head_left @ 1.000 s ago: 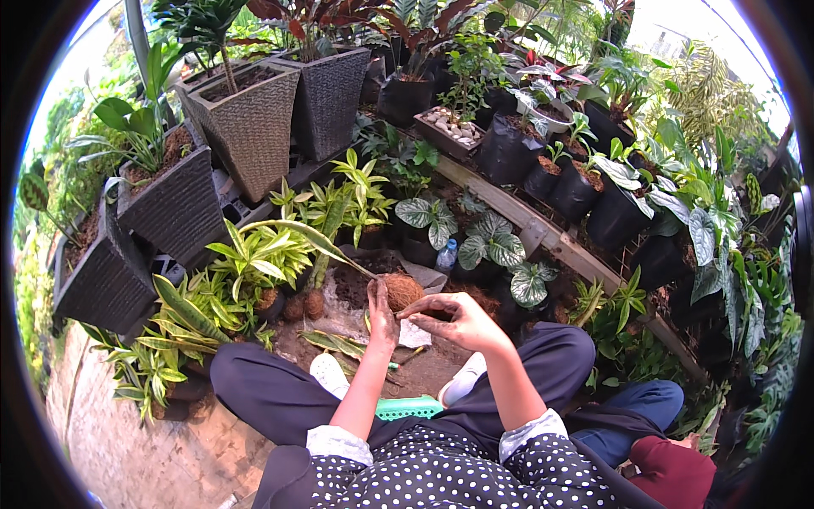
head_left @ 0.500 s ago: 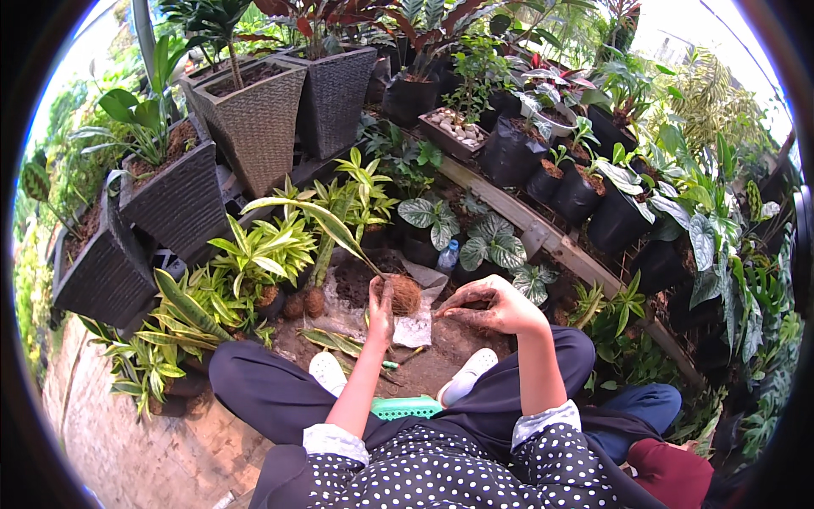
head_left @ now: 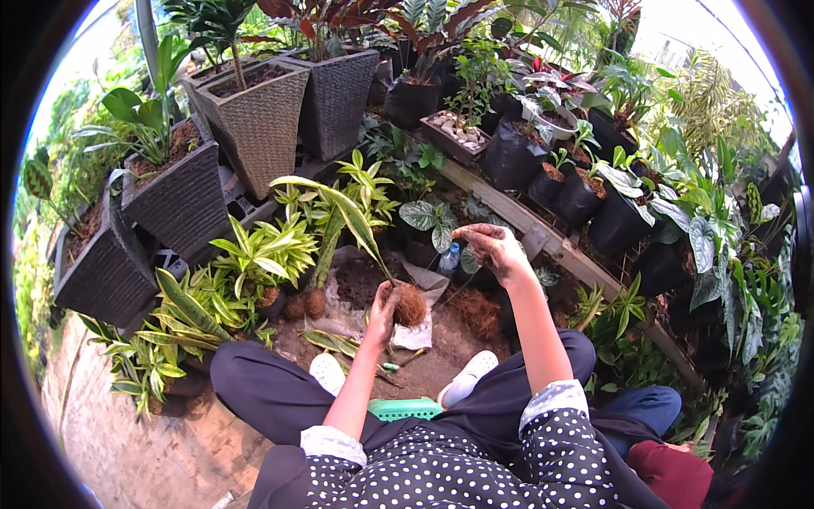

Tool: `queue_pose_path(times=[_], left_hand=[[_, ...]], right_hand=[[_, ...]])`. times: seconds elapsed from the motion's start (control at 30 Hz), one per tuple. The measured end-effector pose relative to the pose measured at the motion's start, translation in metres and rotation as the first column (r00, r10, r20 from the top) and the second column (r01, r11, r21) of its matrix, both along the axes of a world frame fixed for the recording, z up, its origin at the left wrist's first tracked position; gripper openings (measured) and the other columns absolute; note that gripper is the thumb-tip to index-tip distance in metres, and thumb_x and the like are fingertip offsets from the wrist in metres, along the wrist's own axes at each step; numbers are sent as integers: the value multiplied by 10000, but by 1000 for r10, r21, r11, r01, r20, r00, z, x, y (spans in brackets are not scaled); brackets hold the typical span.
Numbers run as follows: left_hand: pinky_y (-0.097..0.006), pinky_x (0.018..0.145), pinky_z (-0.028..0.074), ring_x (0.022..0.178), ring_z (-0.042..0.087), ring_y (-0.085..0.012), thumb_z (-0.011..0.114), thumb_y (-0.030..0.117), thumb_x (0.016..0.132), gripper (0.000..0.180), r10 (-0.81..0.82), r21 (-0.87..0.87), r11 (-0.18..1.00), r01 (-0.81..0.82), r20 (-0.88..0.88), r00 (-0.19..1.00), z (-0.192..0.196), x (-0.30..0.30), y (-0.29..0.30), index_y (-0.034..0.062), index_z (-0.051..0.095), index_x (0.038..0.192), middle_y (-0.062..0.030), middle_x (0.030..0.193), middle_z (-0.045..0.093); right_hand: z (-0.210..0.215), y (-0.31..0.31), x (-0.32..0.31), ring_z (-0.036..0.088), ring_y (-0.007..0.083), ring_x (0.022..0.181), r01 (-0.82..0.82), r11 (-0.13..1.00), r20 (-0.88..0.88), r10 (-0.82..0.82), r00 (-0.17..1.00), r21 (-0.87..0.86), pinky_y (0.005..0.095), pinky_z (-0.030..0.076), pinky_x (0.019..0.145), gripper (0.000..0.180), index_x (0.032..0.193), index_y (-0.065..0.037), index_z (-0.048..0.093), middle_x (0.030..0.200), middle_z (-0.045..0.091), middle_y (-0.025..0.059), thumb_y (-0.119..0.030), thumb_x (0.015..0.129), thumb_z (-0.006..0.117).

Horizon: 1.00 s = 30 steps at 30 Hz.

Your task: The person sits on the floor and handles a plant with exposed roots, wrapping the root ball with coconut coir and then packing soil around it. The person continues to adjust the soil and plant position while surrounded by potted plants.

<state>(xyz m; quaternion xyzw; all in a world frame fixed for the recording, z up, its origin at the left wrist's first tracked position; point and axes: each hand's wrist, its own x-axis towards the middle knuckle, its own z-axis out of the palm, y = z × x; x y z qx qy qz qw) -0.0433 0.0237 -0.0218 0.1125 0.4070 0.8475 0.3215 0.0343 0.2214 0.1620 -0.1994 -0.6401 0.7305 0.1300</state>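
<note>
The brown fibre root ball (head_left: pixel 410 304) of a long-leaved plant (head_left: pixel 332 204) sits just in front of the dark soil heap (head_left: pixel 360 280), gripped by the left hand (head_left: pixel 383 307) with fingers curled round it. The right hand (head_left: pixel 494 248) hovers beyond the heap, soil-stained, fingers loosely bent and holding nothing I can make out, near a small blue-capped bottle (head_left: pixel 449 257).

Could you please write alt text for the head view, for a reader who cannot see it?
Seated among potted plants, a person's left hand holds a long-leaved plant by its brown fibrous root ball. The soil-smeared right hand hovers empty to its right, above a pile of soil on a sheet.
</note>
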Motion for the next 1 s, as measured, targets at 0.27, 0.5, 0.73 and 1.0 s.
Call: queue_pose_path(times=[0.27, 0.5, 0.73, 1.0], left_hand=[[-313, 923, 411, 1050, 530, -170, 541, 204, 901, 269, -278, 116, 958, 263, 137, 951, 33, 7, -15, 71, 500, 1131, -47, 1108, 552], [-422, 916, 445, 1127, 491, -269, 487, 300, 918, 302, -396, 353, 868, 350, 65, 916, 52, 7, -22, 114, 483, 1155, -141, 1322, 409], [-445, 888, 468, 1091, 530, -300, 493, 317, 913, 302, -386, 394, 859, 328, 76, 919, 52, 2, -23, 131, 490, 1152, -155, 1354, 389], [-468, 912, 448, 1166, 453, -296, 498, 361, 900, 412, -387, 449, 833, 322, 59, 920, 53, 3, -16, 140, 447, 1245, -116, 1412, 306]], right_hand=[[-67, 39, -23, 285, 42, 481, 95, 906, 201, -11, 980, -412, 190, 225, 446, 175, 942, -17, 618, 564, 329, -91, -149, 835, 577], [-103, 35, -22, 400, 66, 559, 16, 975, 245, 40, 969, -223, 203, 328, 530, 195, 900, -11, 686, 702, 578, -25, -112, 738, 645], [-97, 26, -19, 486, 63, 648, 67, 970, 167, -108, 980, 232, 213, 364, 598, 174, 880, -7, 680, 767, 634, 14, -145, 775, 667], [-123, 28, -15, 598, 91, 788, 151, 940, 40, -171, 984, 305, 249, 451, 769, 132, 877, 10, 675, 824, 679, 45, -96, 803, 653]])
